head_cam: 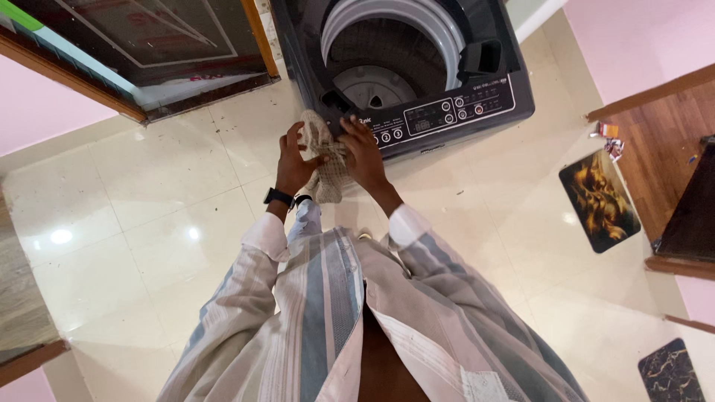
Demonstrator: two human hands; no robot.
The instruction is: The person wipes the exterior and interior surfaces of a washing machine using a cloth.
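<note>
Both hands, left hand (294, 160) and right hand (361, 152), have fingers closed on a crumpled beige knitted cloth (324, 160) just before the dark grey top-loading washing machine (447, 112); gathering loose ends would ease lifting.

Glossy cream tile floor (149, 223) reflected ceiling light; pink walls (633, 37); wood door frames; dark mats (599, 199) lay near floor's right edge.
</note>
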